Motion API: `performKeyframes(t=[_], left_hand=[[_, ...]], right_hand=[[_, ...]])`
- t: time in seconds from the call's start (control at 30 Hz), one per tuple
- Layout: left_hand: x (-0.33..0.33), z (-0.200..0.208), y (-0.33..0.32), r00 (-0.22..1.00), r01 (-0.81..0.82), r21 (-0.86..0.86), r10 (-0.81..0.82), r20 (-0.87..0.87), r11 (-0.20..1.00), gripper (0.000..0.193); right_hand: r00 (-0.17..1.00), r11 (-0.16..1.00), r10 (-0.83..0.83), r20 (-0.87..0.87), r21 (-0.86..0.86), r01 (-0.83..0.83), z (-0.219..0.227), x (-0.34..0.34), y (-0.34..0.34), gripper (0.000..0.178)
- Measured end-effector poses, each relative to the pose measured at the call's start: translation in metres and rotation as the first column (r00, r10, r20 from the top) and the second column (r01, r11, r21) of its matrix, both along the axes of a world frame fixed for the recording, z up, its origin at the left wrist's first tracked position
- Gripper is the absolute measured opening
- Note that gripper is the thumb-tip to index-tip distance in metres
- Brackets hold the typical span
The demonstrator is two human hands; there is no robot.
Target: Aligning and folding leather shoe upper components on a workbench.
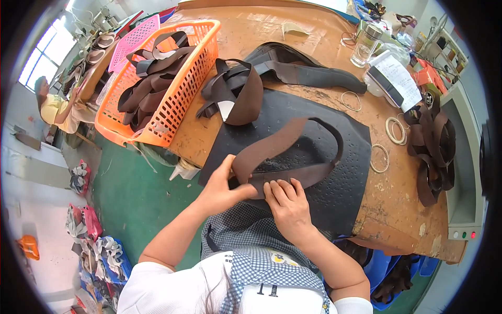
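While pressed against the black perforated rubber mat (334, 178) near the lower middle of the frame, lies flat at its near end under both hands: a brown Y-shaped leather sandal strap (285, 152). Left hand (222, 188) pinched on the strap's lower left tip, thumb on top, fingers curled beneath as far as can be seen. Right hand (290, 206) laid flat, fingers together and spread over the junction of the two bands, pressing rather than gripping.

Looks light, thin and limp; bends and arches freely, one band rising in a loop toward the upper right. Probably slightly grippy on the mat, not fragile, but apt to twist or flop if lifted by a single end. Best taken at the junction where the bands meet, or at both tips together, to keep the shape.

Long axis runs from lower left to upper right of the frame; joined end points toward the person, the open loop away toward the worn wooden table (397, 209) edge on the right.

Elsewhere: orange plastic lattice basket (188, 89) of similar brown straps at upper left, a pile of dark straps (434, 152) at far right, pale rubber bands (396, 130) between.
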State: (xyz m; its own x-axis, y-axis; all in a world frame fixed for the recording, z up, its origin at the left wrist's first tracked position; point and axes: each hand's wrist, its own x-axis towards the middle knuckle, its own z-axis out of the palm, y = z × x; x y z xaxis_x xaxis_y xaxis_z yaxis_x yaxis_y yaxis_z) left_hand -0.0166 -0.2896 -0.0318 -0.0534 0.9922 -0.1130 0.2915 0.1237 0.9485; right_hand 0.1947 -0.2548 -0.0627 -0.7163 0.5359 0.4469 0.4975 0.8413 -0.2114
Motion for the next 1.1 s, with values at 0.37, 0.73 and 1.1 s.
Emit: performKeyframes(t=[0.37,0.73,1.1], left_hand=[[0.019,0.011,0.025,0.868,0.132,0.166,-0.034,-0.496,0.977,0.040],[0.017,0.015,0.040,0.750,0.295,0.021,-0.218,-0.624,0.955,0.029],[0.014,0.026,0.050,0.642,0.438,-0.142,-0.420,-0.641,0.888,0.025]], right_hand=[[0.987,0.996,0.005,-0.162,0.085,0.009,-0.010,-0.005,0.004,0.029],[0.984,0.997,0.008,-0.180,0.080,0.007,-0.011,-0.002,0.006,0.027],[0.984,0.998,0.035,-0.176,0.053,-0.026,-0.006,-0.001,0.009,0.027]])
